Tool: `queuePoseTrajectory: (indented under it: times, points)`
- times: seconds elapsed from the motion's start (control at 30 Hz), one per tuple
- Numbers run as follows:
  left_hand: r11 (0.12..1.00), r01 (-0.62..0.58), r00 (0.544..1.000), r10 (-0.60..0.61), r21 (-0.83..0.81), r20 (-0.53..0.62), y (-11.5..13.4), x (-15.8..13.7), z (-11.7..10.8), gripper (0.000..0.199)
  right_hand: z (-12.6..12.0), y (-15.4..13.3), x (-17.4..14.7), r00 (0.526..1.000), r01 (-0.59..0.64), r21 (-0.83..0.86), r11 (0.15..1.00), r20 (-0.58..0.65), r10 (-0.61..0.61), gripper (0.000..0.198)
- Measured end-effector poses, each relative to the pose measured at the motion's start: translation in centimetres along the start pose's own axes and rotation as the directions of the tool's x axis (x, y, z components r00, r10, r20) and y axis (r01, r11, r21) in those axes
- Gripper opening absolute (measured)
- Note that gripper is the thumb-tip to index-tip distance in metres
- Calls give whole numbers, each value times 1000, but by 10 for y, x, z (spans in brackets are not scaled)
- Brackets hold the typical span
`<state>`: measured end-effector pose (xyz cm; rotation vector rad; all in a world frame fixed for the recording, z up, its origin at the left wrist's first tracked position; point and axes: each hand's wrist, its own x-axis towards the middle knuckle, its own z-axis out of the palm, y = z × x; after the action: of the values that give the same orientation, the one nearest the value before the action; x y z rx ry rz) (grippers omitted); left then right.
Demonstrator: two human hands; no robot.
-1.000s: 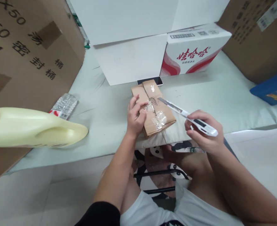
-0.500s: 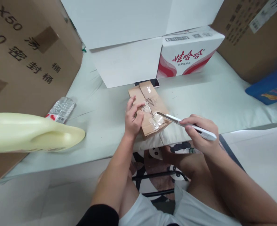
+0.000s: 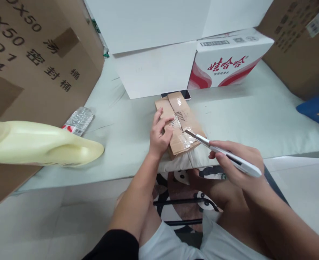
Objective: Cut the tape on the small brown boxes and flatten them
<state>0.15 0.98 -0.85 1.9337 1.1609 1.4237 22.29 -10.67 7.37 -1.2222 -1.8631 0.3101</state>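
Note:
A small brown cardboard box (image 3: 194,121) lies at a slant near the front of a pale green padded surface (image 3: 127,141), with clear tape along its top seam. My left hand (image 3: 160,135) holds it at its left side, fingers bent over the top. In my right hand (image 3: 242,150) is a white utility knife (image 3: 246,167), gripped by the handle with its blade out. The blade tip is at the taped seam near the box's front end; whether it cuts in, I cannot tell. Part of a phone (image 3: 186,94) shows behind the box.
A pale yellow bottle (image 3: 46,142) juts in at left, before a clear plastic package (image 3: 81,121) and a large carton (image 3: 26,94). Behind stand a white panel (image 3: 154,68) and a white-and-red carton (image 3: 224,68). At right are a blue container (image 3: 316,108) and another carton (image 3: 289,54).
The whole view has shifted, so things appear a little further right. My right hand and the knife have drawn slightly back toward the right; my left hand keeps its place on the box.

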Motion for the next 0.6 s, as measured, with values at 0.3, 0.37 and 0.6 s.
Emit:
queuePoseTrajectory:
  times: [0.3,0.37,0.6]
  points:
    - [1000,-2,1000,2,5,2,0,0,1,26,10,-9,2,993,109,-120,987,46,-104,26]
    - [1000,0,1000,0,9,3,0,1,1,26,11,-13,1,997,77,-132,988,36,-73,21]
    - [1000,11,1000,-10,28,-2,-1,3,0,28,-4,-25,-9,998,35,-79,996,-46,-39,21]
